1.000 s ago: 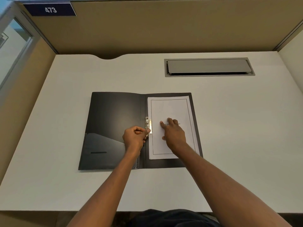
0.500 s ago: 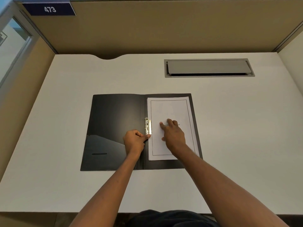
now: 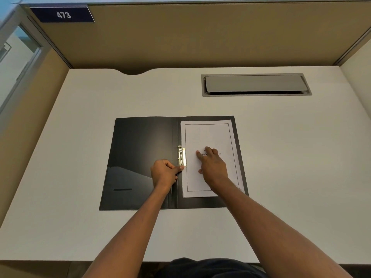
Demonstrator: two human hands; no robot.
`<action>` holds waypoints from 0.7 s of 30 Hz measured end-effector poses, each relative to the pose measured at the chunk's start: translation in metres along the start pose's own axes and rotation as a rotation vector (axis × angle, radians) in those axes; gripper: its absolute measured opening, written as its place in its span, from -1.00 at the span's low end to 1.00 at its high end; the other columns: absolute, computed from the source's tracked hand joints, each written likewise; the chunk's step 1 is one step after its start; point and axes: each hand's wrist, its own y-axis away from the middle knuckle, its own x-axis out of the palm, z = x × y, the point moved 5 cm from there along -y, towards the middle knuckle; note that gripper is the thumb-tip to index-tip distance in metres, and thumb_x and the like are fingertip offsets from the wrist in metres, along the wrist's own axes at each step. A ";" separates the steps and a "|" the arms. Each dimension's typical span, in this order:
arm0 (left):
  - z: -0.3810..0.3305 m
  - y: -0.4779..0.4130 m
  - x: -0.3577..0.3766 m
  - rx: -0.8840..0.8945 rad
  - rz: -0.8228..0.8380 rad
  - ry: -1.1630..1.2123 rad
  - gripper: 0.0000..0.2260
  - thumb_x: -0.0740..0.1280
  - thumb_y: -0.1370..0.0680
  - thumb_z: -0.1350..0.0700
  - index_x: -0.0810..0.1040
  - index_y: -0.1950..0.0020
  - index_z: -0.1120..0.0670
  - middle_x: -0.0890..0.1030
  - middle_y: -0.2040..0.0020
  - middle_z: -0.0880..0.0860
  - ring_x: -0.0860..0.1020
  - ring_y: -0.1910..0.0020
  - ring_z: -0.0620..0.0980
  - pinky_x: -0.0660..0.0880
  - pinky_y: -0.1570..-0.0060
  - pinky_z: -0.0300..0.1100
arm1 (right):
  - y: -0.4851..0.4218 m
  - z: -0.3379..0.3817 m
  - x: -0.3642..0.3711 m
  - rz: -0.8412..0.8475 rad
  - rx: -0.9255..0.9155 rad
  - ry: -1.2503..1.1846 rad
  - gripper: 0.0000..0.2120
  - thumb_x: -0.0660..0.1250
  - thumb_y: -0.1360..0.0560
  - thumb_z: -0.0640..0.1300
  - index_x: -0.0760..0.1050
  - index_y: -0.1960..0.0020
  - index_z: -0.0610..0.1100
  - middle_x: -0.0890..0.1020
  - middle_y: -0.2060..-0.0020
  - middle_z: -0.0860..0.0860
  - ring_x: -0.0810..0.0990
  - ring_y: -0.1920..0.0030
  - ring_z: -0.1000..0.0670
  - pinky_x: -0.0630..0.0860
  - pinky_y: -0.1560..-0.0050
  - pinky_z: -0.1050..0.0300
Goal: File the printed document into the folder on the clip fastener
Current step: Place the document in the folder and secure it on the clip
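Observation:
A black folder [image 3: 140, 149] lies open on the white desk [image 3: 291, 157]. The printed document [image 3: 208, 135], a white stack with a framed border, rests on the folder's right half. A metal clip fastener [image 3: 181, 155] sits by the spine over the document's left edge. My left hand [image 3: 164, 173] is curled in a fist, its thumb tip touching the near end of the clip. My right hand [image 3: 212, 165] presses flat on the middle of the document with fingers spread, hiding part of the printed title.
A grey cable-tray flap [image 3: 256, 84] is set into the desk at the back right. Tan partition walls [image 3: 200, 33] close in the back and both sides. A blue label marked 473 [image 3: 63, 15] hangs at the upper left.
My left hand has slid a little toward me, from the middle of the clip to its near end. My right hand stays pressed on the document.

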 end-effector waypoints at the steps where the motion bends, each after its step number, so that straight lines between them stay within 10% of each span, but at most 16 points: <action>1: 0.000 0.000 0.000 -0.006 0.005 0.004 -0.73 0.63 -0.38 -0.01 0.62 0.32 0.09 0.65 0.45 0.01 0.58 0.58 -0.13 0.50 0.48 -0.30 | 0.000 0.000 0.000 -0.001 -0.002 0.002 -0.32 0.42 -0.56 -0.13 0.20 -0.59 -0.02 0.24 -0.55 -0.11 0.25 -0.53 -0.18 0.46 -0.37 -0.01; 21: -0.007 0.007 0.002 0.101 0.040 0.018 -0.84 0.57 -0.48 0.10 0.66 0.17 0.15 0.69 0.29 0.06 0.64 0.39 -0.07 0.61 0.33 -0.25 | 0.007 -0.008 0.009 -0.054 -0.016 -0.096 -0.33 0.41 -0.57 -0.06 0.19 -0.59 0.02 0.19 -0.61 -0.07 0.22 -0.58 -0.14 0.37 -0.45 -0.02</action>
